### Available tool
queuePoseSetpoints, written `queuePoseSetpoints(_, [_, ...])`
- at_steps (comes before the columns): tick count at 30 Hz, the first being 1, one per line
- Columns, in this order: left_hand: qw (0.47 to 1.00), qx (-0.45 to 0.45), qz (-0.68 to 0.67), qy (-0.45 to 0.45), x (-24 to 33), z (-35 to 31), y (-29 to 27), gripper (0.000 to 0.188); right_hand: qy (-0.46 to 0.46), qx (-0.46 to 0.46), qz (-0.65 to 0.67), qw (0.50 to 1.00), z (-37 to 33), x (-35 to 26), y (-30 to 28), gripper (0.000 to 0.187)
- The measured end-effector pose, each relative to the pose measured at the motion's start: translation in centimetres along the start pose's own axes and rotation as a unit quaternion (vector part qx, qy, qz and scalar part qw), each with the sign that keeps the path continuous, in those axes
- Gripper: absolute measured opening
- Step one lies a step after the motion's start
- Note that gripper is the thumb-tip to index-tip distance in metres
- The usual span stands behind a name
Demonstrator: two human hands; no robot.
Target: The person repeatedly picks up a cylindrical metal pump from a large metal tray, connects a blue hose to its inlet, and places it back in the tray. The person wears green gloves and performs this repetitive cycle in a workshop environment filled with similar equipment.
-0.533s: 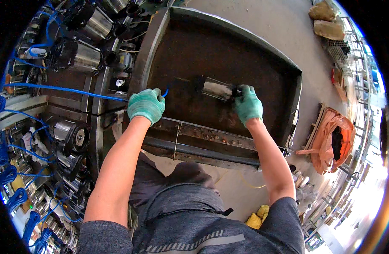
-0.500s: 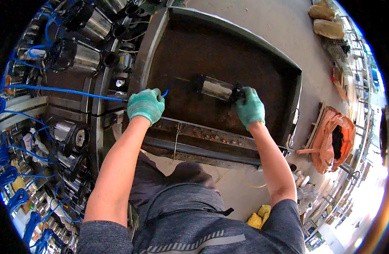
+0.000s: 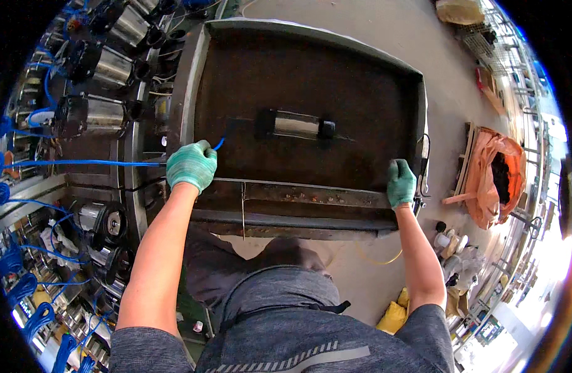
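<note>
Here we have both gloved hands on the near rim of the rusty metal tray: our left hand with fingers clenched on the blue hose at the near-left corner, our right hand with fingers gripping the rim at the near-right corner. The cylindrical motor lies mid-tray beyond both hands, long axis running left to right, slightly nearer the left. Bare tray floor surrounds it, walled by raised edges.
</note>
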State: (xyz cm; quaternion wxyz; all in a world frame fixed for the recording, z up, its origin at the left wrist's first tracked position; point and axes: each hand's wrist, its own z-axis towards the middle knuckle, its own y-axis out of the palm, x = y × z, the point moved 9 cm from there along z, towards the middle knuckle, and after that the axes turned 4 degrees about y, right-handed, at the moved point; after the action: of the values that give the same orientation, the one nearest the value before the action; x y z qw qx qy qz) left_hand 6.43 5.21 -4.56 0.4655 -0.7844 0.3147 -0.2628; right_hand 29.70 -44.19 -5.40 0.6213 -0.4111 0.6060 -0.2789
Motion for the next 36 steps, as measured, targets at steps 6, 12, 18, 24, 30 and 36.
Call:
queuePoseSetpoints(6, [1.0,0.01,0.004,-0.01,0.2,-0.5,-0.4,0.025,0.053,-0.029,-0.136,0.989,0.4,0.3,1.1,0.04])
queuePoseSetpoints(12, [1.0,0.017,0.01,-0.009,0.4,-0.3,-0.1,0.026,0.073,-0.045,-0.138,0.987,0.4,0.1,0.6,0.041])
queuePoseSetpoints(18, [1.0,0.015,0.006,-0.011,0.1,-0.2,0.1,0.026,0.072,-0.041,-0.146,0.986,0.4,-0.1,0.5,0.039])
queuePoseSetpoints(24, [1.0,0.013,0.009,-0.015,0.2,-0.3,0.0,0.027,0.07,-0.048,-0.147,0.985,0.4,-0.4,0.5,0.039])
queuePoseSetpoints(30, [1.0,0.008,0.013,-0.018,0.3,-0.2,0.0,0.026,0.063,-0.04,-0.156,0.985,0.4,-0.2,0.6,0.039])
queuePoseSetpoints(36, [1.0,0.011,0.014,-0.014,0.3,-0.3,0.0,0.026,0.065,-0.044,-0.15,0.986,0.4,-0.3,0.6,0.039])
